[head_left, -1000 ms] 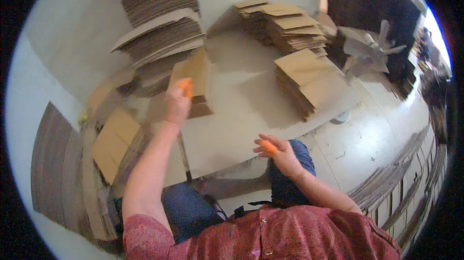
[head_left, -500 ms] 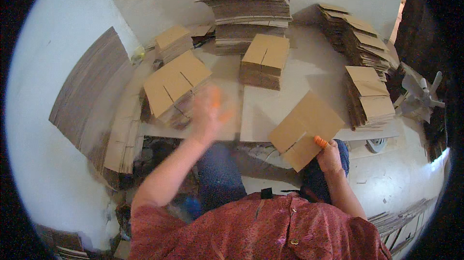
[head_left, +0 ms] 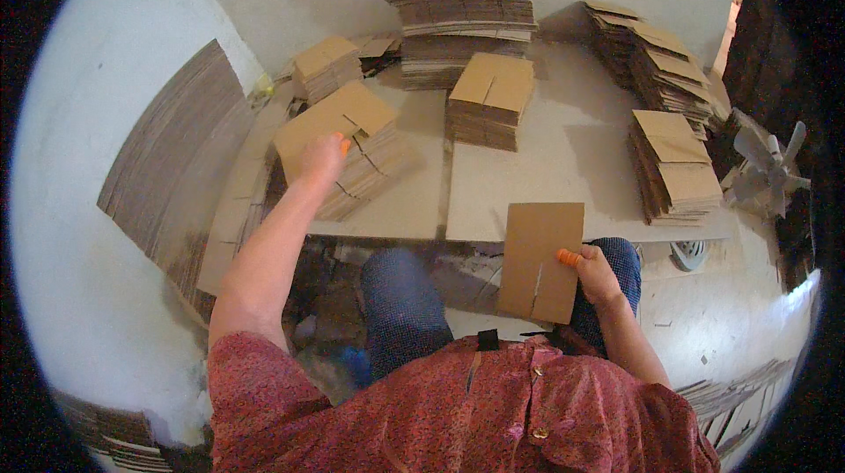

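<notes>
My right hand (head_left: 600,275), with an orange cover on its thumb, holds a rectangular brown cardboard sheet (head_left: 550,231) by its right edge. The sheet has one slit rising from its lower edge and hangs above my lap. At the left, my left hand (head_left: 322,159) pinches the near edge of the top cardboard sheet (head_left: 326,117) on a slotted stack (head_left: 365,176). Its thumb also wears orange, and a small gap shows under the sheet by the slot. The other fingers are partly hidden.
On the pale table (head_left: 510,183), a block of cut cardboard (head_left: 491,81) stands mid-table, with a smaller stack (head_left: 326,64) to its left. Tall cardboard piles (head_left: 466,15) rise behind. More stacks (head_left: 673,156) line the right side, beside a fan (head_left: 770,165). Large sheets (head_left: 180,165) lean on the left wall.
My left hand has moved left onto the slotted stack and taken hold of its top sheet. The sheet in my right hand has turned from slanted to nearly upright.
</notes>
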Tool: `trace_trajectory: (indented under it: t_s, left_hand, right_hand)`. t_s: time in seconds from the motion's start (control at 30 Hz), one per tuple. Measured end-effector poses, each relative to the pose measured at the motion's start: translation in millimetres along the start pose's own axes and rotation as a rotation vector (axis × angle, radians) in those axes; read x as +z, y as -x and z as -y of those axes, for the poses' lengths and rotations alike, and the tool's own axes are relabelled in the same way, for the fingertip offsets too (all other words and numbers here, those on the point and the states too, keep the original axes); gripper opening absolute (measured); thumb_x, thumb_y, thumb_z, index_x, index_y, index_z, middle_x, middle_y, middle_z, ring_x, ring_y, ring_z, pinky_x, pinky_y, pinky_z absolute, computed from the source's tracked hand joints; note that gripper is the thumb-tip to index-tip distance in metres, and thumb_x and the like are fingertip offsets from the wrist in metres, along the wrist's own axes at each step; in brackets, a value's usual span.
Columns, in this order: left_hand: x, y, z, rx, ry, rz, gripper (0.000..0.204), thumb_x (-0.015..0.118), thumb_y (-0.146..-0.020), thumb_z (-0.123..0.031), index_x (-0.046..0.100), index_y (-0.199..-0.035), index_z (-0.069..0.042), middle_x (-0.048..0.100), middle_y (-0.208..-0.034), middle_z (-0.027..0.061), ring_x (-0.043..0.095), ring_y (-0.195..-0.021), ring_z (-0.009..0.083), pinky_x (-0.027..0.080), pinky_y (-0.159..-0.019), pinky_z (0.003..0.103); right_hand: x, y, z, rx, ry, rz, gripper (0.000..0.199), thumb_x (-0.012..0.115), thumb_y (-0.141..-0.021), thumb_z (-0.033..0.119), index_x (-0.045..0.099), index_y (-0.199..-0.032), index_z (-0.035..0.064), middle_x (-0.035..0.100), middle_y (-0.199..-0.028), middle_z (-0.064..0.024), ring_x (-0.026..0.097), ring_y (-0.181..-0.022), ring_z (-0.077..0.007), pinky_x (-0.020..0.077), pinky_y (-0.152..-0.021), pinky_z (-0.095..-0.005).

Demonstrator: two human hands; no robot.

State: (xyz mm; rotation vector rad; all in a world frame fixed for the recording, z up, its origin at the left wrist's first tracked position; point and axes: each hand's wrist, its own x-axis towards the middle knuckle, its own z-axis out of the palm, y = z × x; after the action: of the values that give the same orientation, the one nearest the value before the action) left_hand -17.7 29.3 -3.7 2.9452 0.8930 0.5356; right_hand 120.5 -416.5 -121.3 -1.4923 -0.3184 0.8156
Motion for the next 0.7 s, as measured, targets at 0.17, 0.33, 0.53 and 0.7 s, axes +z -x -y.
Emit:
trace_trajectory:
  t_s: [0.17,0.33,0.53,0.7]
  left_hand:
    - [-23,-19,16,-0.156,0.17,0.173,0.026,0.054,-0.084,-0.029,0.063,-0.087,-0.005,0.062,-0.079,0.018,0.058,-0.075,0.0336,0.044,-0.065,0.041]
    - [-31,-36,-1,0.095,-0.036,-0.071,0.023,0.054,-0.084,-0.023,0.059,-0.081,-0.001,0.06,-0.076,0.0185,0.055,-0.069,0.0323,0.043,-0.065,0.04]
    - [-52,24,-166,0.455,0.397,0.011,0.018,0.053,-0.084,-0.014,0.05,-0.076,0.002,0.05,-0.071,0.018,0.048,-0.067,0.033,0.039,-0.061,0.041]
    - [-16,72,-197,0.498,0.495,0.143,0.022,0.057,-0.078,-0.008,0.041,-0.065,0.002,0.042,-0.061,0.0152,0.041,-0.055,0.0256,0.035,-0.053,0.038]
  right_hand:
    - [-1,0,-2,-0.021,0.001,-0.003,0.026,0.061,-0.081,0.016,0.062,-0.097,-0.0047,0.065,-0.09,-0.0082,0.06,-0.081,-0.0175,0.046,-0.075,-0.0296]
    - [-2,4,8,-0.013,-0.311,0.004,0.025,0.06,-0.081,0.015,0.061,-0.098,-0.003,0.064,-0.092,-0.0096,0.061,-0.081,-0.0189,0.0468,-0.074,-0.0304]
    - [-42,3,-15,-0.165,-0.751,-0.113,0.017,0.059,-0.078,0.01,0.063,-0.091,-0.0008,0.064,-0.088,-0.01,0.06,-0.084,-0.0211,0.0477,-0.072,-0.0344]
    - [-33,19,9,-0.198,-0.891,0.024,0.034,0.062,-0.079,0.012,0.055,-0.111,0.0015,0.06,-0.107,-0.0087,0.059,-0.095,-0.0237,0.0451,-0.088,-0.0397]
